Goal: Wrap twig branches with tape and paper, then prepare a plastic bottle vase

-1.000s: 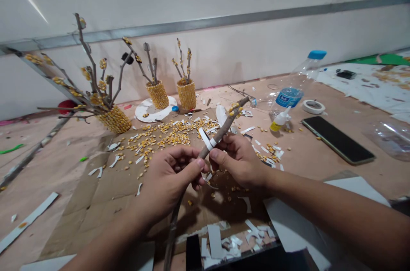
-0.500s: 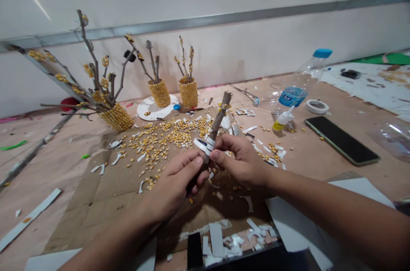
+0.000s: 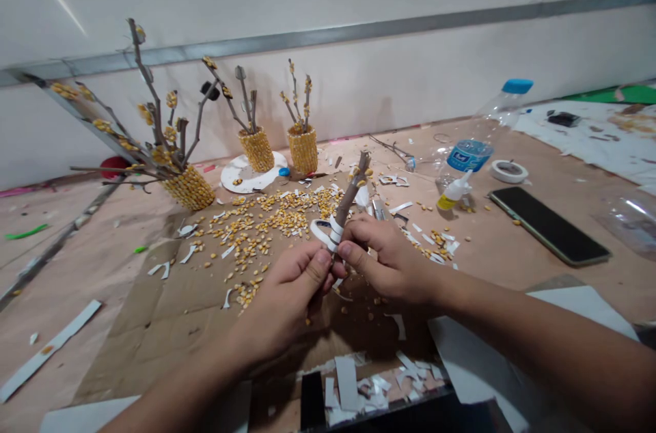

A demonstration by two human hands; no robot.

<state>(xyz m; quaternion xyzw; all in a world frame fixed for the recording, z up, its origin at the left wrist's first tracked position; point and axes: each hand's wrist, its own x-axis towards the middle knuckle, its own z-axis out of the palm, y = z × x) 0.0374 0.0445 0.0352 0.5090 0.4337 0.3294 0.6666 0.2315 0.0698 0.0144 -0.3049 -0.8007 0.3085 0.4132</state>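
Observation:
A short brown stick [image 3: 350,194] stands tilted over the cardboard, with a few corn kernels [image 3: 363,175] stuck near its top. White strip [image 3: 335,233], paper or tape, is wound around its lower part. From its left side a white loop [image 3: 321,231] sticks out. My left hand [image 3: 300,276] is closed at the stick's bottom end. My right hand [image 3: 384,257] pinches it from the right, thumb just below the white winding. The fingertips behind the stick are partly hidden.
Loose kernels [image 3: 287,214] and paper scraps cover the cardboard [image 3: 138,324]. Behind stand kernel-covered pots [image 3: 302,151] with twigs. On the right are a glue bottle [image 3: 454,192], plastic bottle [image 3: 469,154], tape roll [image 3: 508,171] and phone [image 3: 549,225].
The white loop has turned and now faces me more openly beside the stick. Both hands keep their hold almost in place. The whole view has shifted slightly.

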